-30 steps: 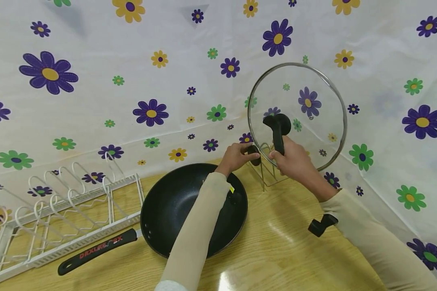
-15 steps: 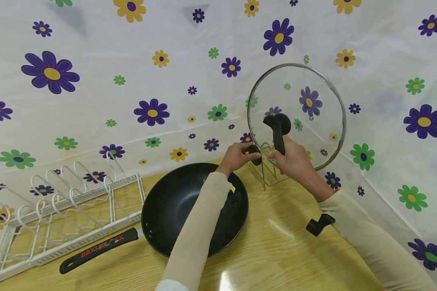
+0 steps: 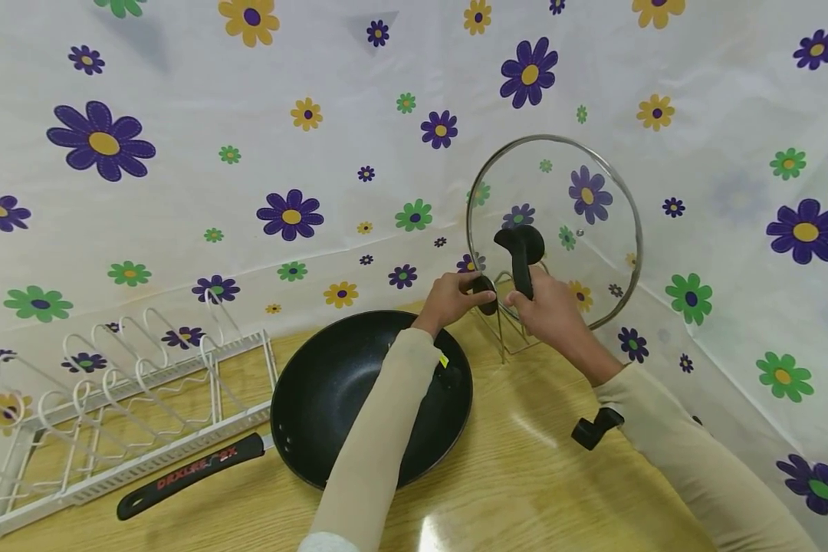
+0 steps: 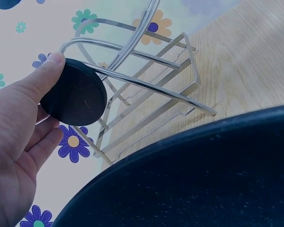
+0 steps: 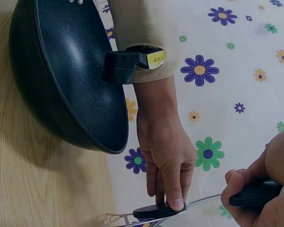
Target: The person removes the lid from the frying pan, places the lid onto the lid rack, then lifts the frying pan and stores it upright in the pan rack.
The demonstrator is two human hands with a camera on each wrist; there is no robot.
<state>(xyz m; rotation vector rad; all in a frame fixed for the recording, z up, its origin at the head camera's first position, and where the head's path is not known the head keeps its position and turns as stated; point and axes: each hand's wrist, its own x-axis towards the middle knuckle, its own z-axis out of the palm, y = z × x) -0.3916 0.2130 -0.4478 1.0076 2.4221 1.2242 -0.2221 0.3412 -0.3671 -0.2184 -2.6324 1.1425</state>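
Note:
A clear glass lid [image 3: 559, 192] with a metal rim stands nearly upright at the back right. My right hand [image 3: 557, 310] grips its black handle [image 3: 522, 264], fingers curled round it. In a small metal wire rack [image 4: 156, 89], the lid's lower rim sits among the bent wires. My left hand [image 3: 450, 300] pinches a round black disc [image 4: 75, 94] at the rack's left side, the thumb on its near face. How the disc is fixed to the wires cannot be made out. In the right wrist view, the disc lies close beside the lid's rim.
A black wok [image 3: 338, 383] lies below my left forearm, its long handle [image 3: 193, 474] pointing left. At the left stands a white wire dish rack [image 3: 172, 438]. A flowered sheet [image 3: 359, 69] hangs behind and to the right of the wooden tabletop [image 3: 524, 475].
My right hand has brought the lid a little lower and slightly left. The left hand keeps its hold on the black disc, almost still.

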